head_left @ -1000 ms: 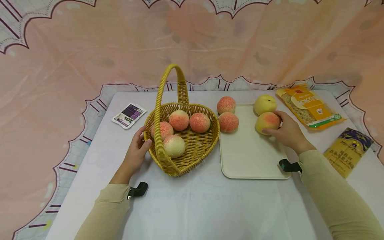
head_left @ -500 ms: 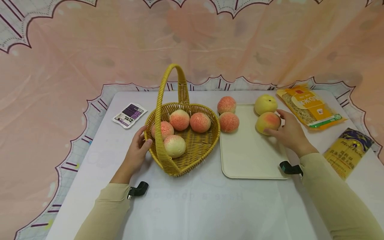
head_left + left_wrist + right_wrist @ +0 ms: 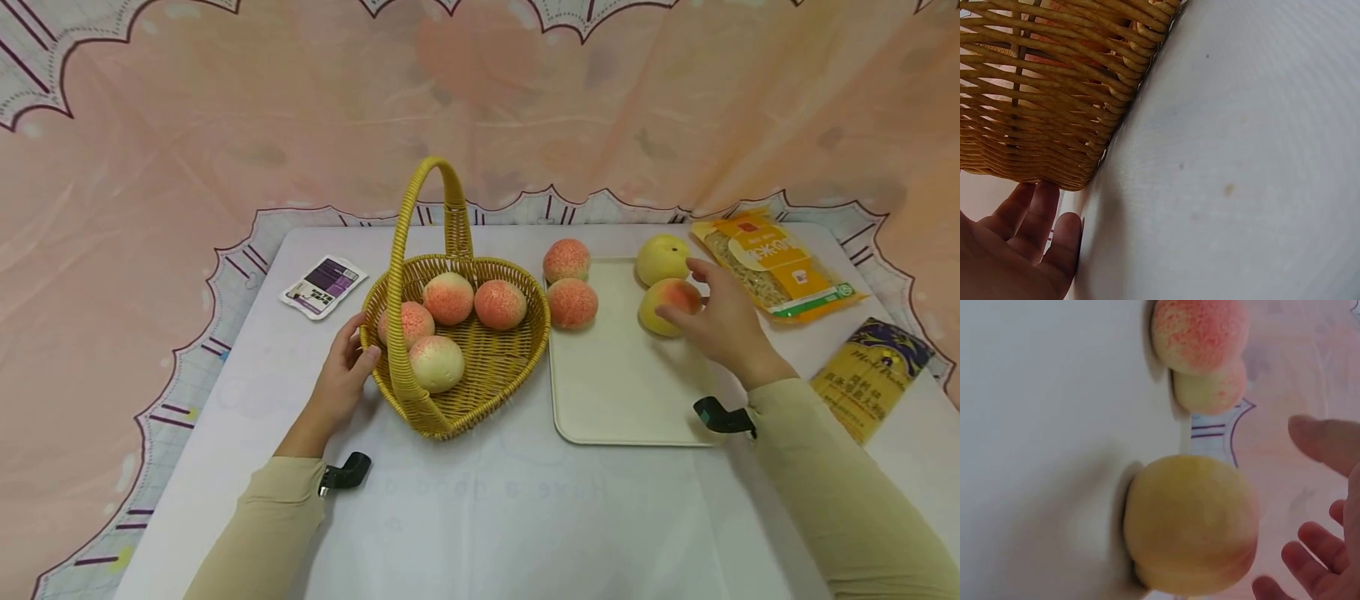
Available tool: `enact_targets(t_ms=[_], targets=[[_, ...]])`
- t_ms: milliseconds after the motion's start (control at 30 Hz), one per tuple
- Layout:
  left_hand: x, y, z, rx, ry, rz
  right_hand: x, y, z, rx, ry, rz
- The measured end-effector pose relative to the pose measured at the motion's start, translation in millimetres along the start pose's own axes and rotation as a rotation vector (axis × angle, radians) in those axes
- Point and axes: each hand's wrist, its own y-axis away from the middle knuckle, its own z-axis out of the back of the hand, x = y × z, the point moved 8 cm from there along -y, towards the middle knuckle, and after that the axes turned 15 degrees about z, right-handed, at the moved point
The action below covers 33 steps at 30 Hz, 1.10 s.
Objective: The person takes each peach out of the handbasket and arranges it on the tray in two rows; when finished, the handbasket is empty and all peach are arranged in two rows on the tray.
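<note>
1. Nearest: person's tan sleeves [image 3: 258, 529] over near part of white table [image 3: 487, 533]; black wrist mount [image 3: 347, 472] on L side, similar one on R.
2. L hand [image 3: 333, 387] at L side of basket: fingertips vs. outer wall, thumb at rim. Touching it, not wrapped round.
3. Basket [image 3: 491, 358]: yellow wicker, heart-shaped, tall handle, upright on table, L of tray. Holds 4 peaches: pale peach [image 3: 437, 367] nearest; speckled peach [image 3: 418, 323] by L edge, partly behind handle; two-tone peach [image 3: 448, 300] toward far edge; coral peach [image 3: 500, 305] nr R edge.
4. Cream tray [image 3: 637, 392]: R of ctr on table.
5. Gold packet [image 3: 870, 379], navy top: nr table's R edge.
6. R hand [image 3: 727, 329] by tray's R edge: grip released, thumb & fingers apart; R wrist cam shows gap btwn them and blushed peach.
7. Blushed peach [image 3: 666, 293]: yellow w/ red patch, on tray nr R edge.
8. Red peaches [image 3: 572, 306], 2, one beyond other, at tray's L edge nr far L corner.
9. White-purple sachet [image 3: 324, 287]: toward table's far L corner.
10. Yellow peach [image 3: 662, 260]: tray's far R corner, just beyond blushed one; can't tell if touching.
11. Orange bag [image 3: 780, 267]: nr table's far R corner.
12. Farthest: pinkish patterned cloth [image 3: 480, 108] behind table.
</note>
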Motion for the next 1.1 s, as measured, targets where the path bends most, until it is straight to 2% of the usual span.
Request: enact_targets(t_ms=[267,567,833,1100], targets=[[-0.4,0.0,-0.1,-0.001,0.003,-0.004,26,-3.9,-3,-0.043,-0.034,0.08],[-0.2,1.1,0.4,-0.01,-0.017,0.003,57,-13.0,-16,-0.006,-0.088,0.13],[-0.8,1.0,-0.1,-0.005,-0.014,-0.003,84,-20.8,-30,-0.003,-0.132,0.237],[0.2,-0.1,0.9,-0.012,-0.01,-0.015,113,-28.4,-52,0.048,-0.142,0.344]])
